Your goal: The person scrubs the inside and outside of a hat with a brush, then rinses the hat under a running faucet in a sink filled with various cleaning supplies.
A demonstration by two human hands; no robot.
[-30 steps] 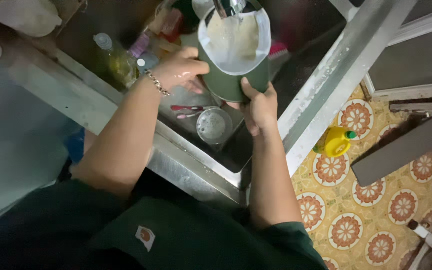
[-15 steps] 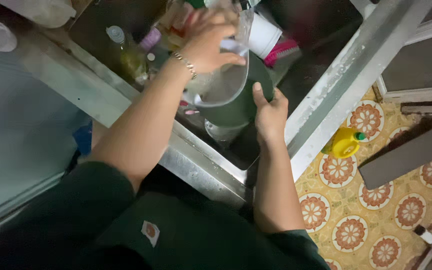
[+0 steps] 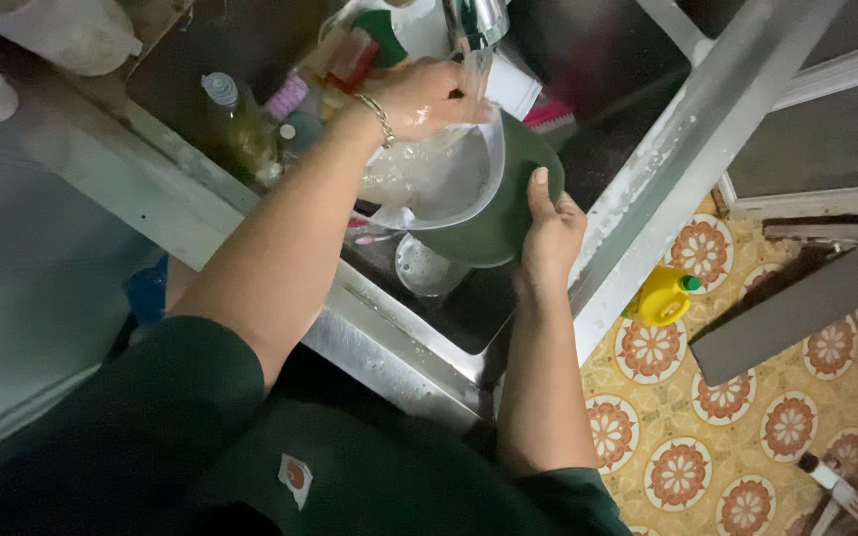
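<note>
Head view, green jug point(image 3: 508, 213) tilted (mouth leftward), right hand point(image 3: 548, 233) clasping, left hand point(image 3: 424, 99) inside rim.

The scene is dim and grainy — light is strongest toward 3 o'clock, where the patterned floor point(image 3: 747, 427) and the yellow bottle point(image 3: 662, 296) show clear colour. The sink point(image 3: 449, 328) is shadowed, nearly black at 12 o'clock. The left hand point(image 3: 427, 97) is smeared by motion blur — glare glints on the tap point(image 3: 479, 18).
</note>
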